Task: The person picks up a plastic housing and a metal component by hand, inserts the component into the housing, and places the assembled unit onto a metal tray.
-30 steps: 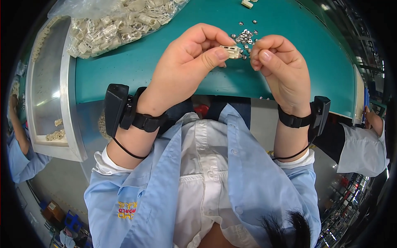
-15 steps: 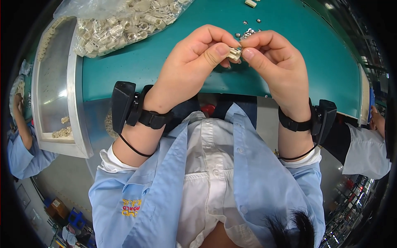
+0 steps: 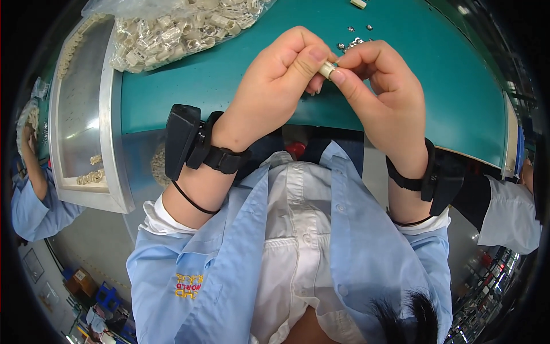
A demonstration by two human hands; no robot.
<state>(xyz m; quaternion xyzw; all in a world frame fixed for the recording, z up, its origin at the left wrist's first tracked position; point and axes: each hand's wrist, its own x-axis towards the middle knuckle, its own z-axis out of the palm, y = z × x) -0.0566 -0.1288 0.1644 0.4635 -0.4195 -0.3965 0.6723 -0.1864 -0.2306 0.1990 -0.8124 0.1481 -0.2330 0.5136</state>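
Between my two hands is a small cream plastic part [image 3: 327,70], held above the green tabletop [image 3: 229,92]. My left hand [image 3: 289,71] pinches it between thumb and fingers. From the other side, the thumb and forefinger of my right hand [image 3: 381,80] close on the same part's right end. Whether a smaller piece sits between the right fingertips cannot be made out. Just beyond my fingers lies a small heap of shiny metal pieces [image 3: 356,42], partly hidden by my right hand.
A clear bag of cream plastic parts [image 3: 177,37] lies at the far left. Beside it, a metal-framed tray [image 3: 112,137] holds rows of similar parts. One loose cream part [image 3: 358,3] sits at the far edge. Other people's arms show at left [image 3: 35,178] and right.
The cream part has turned in my fingers, and its slotted side faces me less. My left hand has shifted slightly up and to the right. The whole view has swung a little.
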